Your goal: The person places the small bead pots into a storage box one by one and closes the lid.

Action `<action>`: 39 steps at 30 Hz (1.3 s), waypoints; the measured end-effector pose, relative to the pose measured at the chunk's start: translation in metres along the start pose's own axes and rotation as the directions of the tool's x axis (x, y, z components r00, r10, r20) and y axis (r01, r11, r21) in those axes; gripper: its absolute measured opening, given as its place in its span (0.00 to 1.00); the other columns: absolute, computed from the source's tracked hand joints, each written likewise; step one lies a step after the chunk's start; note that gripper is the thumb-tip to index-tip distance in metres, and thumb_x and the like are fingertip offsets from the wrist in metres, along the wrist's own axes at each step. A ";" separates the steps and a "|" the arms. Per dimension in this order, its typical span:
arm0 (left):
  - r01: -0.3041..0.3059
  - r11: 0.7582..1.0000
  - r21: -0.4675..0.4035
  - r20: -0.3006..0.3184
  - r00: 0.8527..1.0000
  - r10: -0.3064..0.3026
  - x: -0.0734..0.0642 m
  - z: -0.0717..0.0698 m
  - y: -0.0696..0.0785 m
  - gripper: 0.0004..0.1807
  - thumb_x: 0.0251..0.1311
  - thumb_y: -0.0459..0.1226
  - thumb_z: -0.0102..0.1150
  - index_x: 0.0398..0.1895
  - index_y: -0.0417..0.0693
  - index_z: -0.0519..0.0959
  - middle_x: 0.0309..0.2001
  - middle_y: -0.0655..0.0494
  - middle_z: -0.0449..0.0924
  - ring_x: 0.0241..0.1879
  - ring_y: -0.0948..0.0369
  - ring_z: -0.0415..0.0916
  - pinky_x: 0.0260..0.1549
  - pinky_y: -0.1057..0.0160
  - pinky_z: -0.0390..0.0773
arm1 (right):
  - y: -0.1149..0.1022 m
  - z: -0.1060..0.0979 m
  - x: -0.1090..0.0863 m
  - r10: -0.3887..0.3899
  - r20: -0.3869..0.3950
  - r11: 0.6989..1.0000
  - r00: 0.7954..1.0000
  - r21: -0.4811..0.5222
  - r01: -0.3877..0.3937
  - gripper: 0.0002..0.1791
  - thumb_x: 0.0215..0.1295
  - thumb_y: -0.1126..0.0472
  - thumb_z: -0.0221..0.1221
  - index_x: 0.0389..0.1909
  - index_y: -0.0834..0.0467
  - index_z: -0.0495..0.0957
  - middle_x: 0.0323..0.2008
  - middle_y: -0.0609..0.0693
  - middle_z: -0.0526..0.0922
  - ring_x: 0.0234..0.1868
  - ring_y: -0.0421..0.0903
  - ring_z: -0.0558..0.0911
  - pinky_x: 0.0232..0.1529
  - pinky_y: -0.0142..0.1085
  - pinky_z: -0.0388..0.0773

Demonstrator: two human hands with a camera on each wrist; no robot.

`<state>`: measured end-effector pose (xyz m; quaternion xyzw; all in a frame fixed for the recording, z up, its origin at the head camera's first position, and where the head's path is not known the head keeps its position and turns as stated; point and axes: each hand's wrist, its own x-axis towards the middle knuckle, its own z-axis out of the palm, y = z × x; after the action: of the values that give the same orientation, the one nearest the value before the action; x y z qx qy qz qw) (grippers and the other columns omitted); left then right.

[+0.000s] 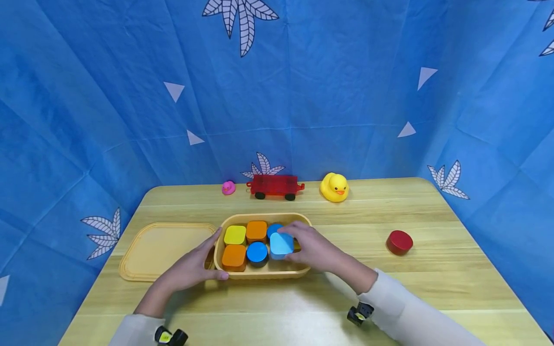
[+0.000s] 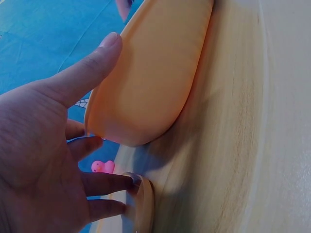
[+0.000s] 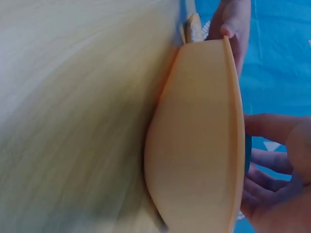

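Blue cloth (image 1: pixel 337 81) printed with leaves and triangles closes off the back and both sides of the wooden desk (image 1: pixel 355 221).

Left of centre on the desk, nearer the front edge than the toys, sits a tan bin (image 1: pixel 268 275). The left hand (image 1: pixel 196 262) spans its left end, spread wide, thumb at the front rim; this appears intended to steady the bin. The right hand (image 1: pixel 313 245) pinches a light-blue block (image 1: pixel 281 244) by its sides at the bin's right end, a hold that leaves the top face uncovered. Whether the block touches the bin floor cannot be told.

Also in the bin: a yellow block (image 1: pixel 235 235), two orange blocks and two blue cylinders, set closely, presumably to save room.

A tan lid (image 1: pixel 164 247) lies flat by the left edge, probably aside for access. A red cylinder (image 1: pixel 399 242) stands alone towards the right edge. A pink duck (image 1: pixel 228 188), red wagon (image 1: pixel 275 185) and yellow duck (image 1: pixel 334 188) line the back edge, apparently out of the way.
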<state>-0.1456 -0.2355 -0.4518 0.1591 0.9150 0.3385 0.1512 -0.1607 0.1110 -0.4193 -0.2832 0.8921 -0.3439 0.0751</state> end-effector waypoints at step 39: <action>0.003 1.000 0.018 -0.002 1.000 -0.003 0.001 0.000 0.000 0.65 0.56 0.58 0.73 0.86 0.54 0.39 0.83 0.40 0.44 0.79 0.38 0.49 0.74 0.34 0.54 | 0.007 0.016 0.000 -0.007 -0.023 0.994 1.000 -0.113 0.005 0.33 0.61 0.53 0.75 0.67 0.55 0.78 0.64 0.56 0.76 0.65 0.55 0.75 0.64 0.50 0.78</action>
<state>-0.1462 -0.2350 -0.4519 0.1589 0.9184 0.3302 0.1492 -0.1585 0.1061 -0.4360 -0.2857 0.9101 -0.2965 0.0474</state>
